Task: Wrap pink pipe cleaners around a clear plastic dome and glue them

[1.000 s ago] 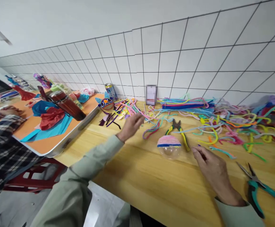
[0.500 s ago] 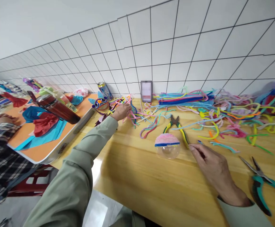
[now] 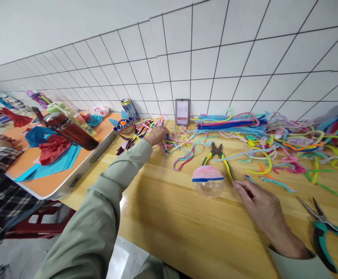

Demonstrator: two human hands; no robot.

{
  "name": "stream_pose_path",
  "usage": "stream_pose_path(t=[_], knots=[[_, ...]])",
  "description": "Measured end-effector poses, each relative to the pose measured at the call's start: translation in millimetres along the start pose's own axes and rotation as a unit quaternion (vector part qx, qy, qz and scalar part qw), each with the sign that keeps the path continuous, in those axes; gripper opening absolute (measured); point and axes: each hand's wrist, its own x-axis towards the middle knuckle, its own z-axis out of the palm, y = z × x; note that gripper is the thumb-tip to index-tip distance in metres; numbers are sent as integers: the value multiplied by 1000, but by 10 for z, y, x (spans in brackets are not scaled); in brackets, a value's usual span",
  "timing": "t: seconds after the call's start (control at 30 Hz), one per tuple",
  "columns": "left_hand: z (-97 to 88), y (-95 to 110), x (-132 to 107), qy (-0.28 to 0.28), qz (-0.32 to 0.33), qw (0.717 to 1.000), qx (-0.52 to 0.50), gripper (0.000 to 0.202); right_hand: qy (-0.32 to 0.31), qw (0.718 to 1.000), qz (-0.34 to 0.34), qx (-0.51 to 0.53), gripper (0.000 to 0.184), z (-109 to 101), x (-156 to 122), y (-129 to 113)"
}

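Note:
My left hand reaches across the table into a loose heap of coloured pipe cleaners. Its fingers curl down among them, and what they grip is hidden. My right hand rests on the wood with thumb and forefinger pinched together at the handle end of yellow-and-green pliers. Whether something thin is in that pinch I cannot make out. Between the hands sits a clear plastic ball, its upper part covered in pink pipe cleaner rows above a blue band.
Teal-handled long-nose pliers lie at right. A bundle of blue pipe cleaners and a phone are by the wall. A decorated round figure, a can, a brown flask and a plaid-sleeved person are left.
My left hand has shifted slightly right in view, staying among the pipe cleaners. My right hand keeps its pinch by the pliers. The whole view has moved slightly.

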Motion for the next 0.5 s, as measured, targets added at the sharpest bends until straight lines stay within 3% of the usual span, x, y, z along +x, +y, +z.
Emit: stream_pose_path(t=[0.3,0.5], knots=[[-198,-329,-90,114,-101,988,-17,31,-7,1000,-11,2,28,0,10,-11],[-164,-165,-136,67,-16,996,-48,25,-21,1000,-5,-1,28,9,13,-4]])
